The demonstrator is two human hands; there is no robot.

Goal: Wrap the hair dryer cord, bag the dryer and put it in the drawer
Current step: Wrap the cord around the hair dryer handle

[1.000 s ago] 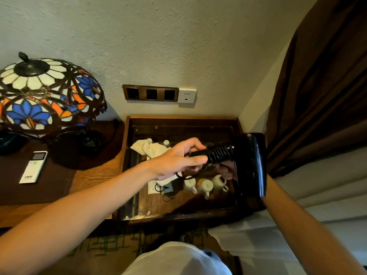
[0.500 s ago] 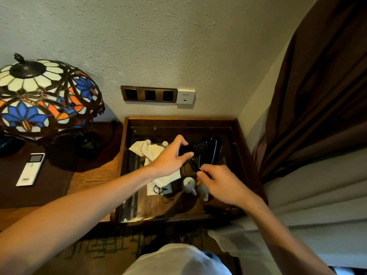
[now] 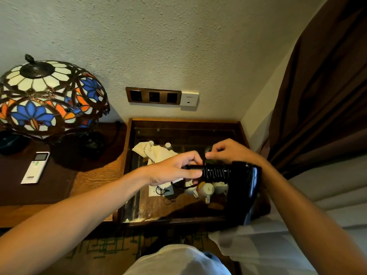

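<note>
A black hair dryer [image 3: 243, 183] hangs in the air over the glass-topped wooden case [image 3: 179, 121], its body to the right and its handle pointing left. Black cord [image 3: 215, 172] is coiled tightly round the handle. My left hand [image 3: 172, 169] grips the handle's end, left of the coils. My right hand [image 3: 228, 151] is just behind the handle with thumb and finger pinched together; what it pinches is too small to tell. A loose loop of cord [image 3: 181, 186] droops below my left hand. A cream cloth bag [image 3: 154, 153] lies in the case behind my left hand.
Under the glass stand small white cups [image 3: 206, 190] and a card [image 3: 155, 190]. A stained-glass lamp [image 3: 49, 98] and white remote [image 3: 35, 167] sit on the desk to the left. Wall sockets [image 3: 154, 96] are behind; brown curtain [image 3: 317, 96] and white bedding [image 3: 327, 205] are on the right.
The dryer has come back toward me and to the right. My right hand has moved from below the handle up behind it, with fingers pinched.
</note>
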